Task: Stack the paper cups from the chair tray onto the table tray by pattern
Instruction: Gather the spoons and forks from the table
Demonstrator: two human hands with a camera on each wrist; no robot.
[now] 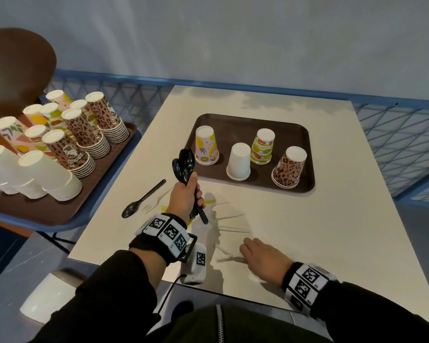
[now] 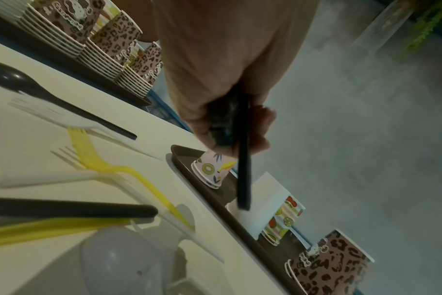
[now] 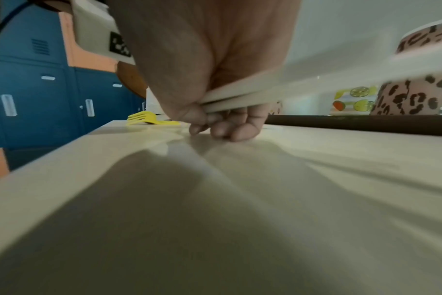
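The brown table tray (image 1: pixel 253 120) carries upside-down cups: a pink fruit cup (image 1: pixel 206 146), a white cup (image 1: pixel 239 161), a green striped fruit cup (image 1: pixel 262 146) and a leopard cup (image 1: pixel 289 167). On the chair tray (image 1: pixel 35 211) at the left stand stacks of white cups (image 1: pixel 50 175), leopard cups (image 1: pixel 68 153) and fruit cups (image 1: pixel 10 131). My left hand (image 1: pixel 186 194) is raised in front of the table tray and grips a bunch of black spoons (image 1: pixel 183 162) upright. My right hand (image 1: pixel 260 258) rests low on the table and pinches white cutlery handles (image 3: pixel 265 87).
Loose cutlery lies on the table (image 1: pixel 307 231) near my left hand: a black spoon (image 1: pixel 141 200), a white fork (image 1: pixel 150 206) and yellow forks (image 2: pixel 93 159). A blue mesh railing (image 1: pixel 394 134) runs behind the table. A white rounded object (image 1: pixel 47 298) sits on the floor.
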